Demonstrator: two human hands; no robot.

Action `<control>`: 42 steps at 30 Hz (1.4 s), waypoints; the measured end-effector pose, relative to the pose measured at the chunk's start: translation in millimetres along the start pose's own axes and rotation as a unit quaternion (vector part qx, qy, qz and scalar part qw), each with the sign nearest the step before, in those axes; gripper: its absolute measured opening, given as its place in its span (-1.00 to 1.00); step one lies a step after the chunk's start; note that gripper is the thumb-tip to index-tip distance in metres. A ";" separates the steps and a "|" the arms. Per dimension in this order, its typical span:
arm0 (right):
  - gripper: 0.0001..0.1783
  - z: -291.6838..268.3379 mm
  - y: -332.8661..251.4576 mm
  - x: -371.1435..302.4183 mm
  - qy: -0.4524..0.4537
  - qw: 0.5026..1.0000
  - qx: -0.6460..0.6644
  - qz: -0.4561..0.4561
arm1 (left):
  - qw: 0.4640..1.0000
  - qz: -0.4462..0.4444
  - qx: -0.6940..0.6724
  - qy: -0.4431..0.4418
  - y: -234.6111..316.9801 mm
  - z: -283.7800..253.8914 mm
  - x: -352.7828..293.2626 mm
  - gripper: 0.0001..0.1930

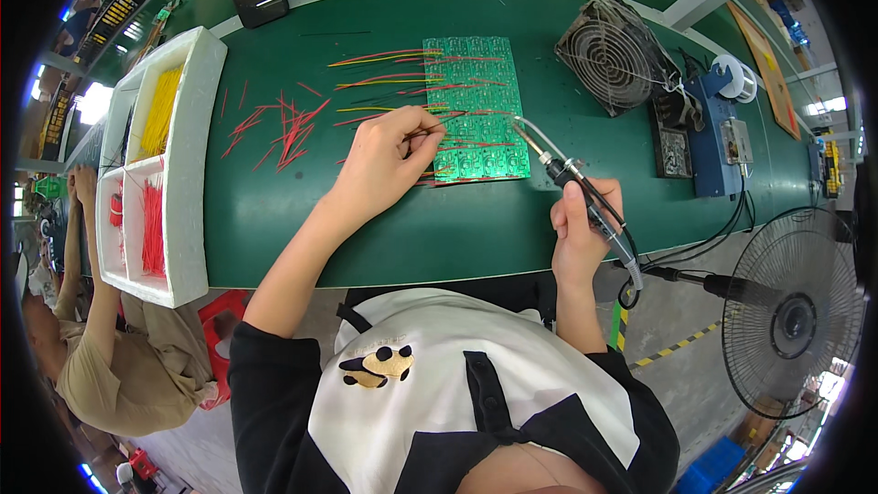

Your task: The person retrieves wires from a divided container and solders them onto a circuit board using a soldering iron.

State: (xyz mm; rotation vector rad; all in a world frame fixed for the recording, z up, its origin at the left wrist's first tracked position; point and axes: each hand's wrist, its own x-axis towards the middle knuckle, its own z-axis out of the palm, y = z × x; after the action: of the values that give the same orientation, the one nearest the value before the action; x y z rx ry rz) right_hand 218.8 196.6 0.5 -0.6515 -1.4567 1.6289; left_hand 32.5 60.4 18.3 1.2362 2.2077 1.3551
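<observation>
A green panel of small circuit boards (489, 163) lies on the green bench, with red, yellow and black wires (389, 57) running off its left side. My left hand (380, 151) is over the panel's left edge, its fingers pinched on a thin dark wire (452, 116). In my right hand (583, 233) is a soldering iron (593, 209) with a curved solder-feed tube (546, 139) fixed alongside. The iron's tip touches or hovers just over the panel's right part; I cannot tell which. Exactly where the held wire ends is too small to see.
Loose red wires (288, 128) lie left of the panel. A white foam tray (189, 229) holds sorted wires. To the right stand a small square fan (608, 55) and a blue solder-feed unit (718, 142) with cables. A large floor fan (793, 313) and another person's arm (102, 265) flank the bench.
</observation>
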 end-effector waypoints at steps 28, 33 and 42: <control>-0.79 1.5 5.0 -5.8 -0.051 0.997 0.014 0.062 | 1.000 -0.006 -0.026 0.011 -9.8 5.4 -4.2 -0.93; -0.79 0.3 4.2 -6.8 -0.051 0.996 0.012 0.067 | 1.000 -0.003 -0.026 0.007 -12.3 5.7 -6.0 -0.92; -0.78 0.9 0.3 -8.2 -0.066 0.995 -0.037 0.067 | 1.000 0.013 -0.017 0.016 -10.2 6.1 -8.6 -0.93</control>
State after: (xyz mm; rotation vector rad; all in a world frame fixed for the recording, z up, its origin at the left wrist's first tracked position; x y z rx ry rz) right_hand 222.2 189.2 -0.8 -0.7081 -1.6035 1.7565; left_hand 36.0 55.3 5.1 1.2430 2.1876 1.4248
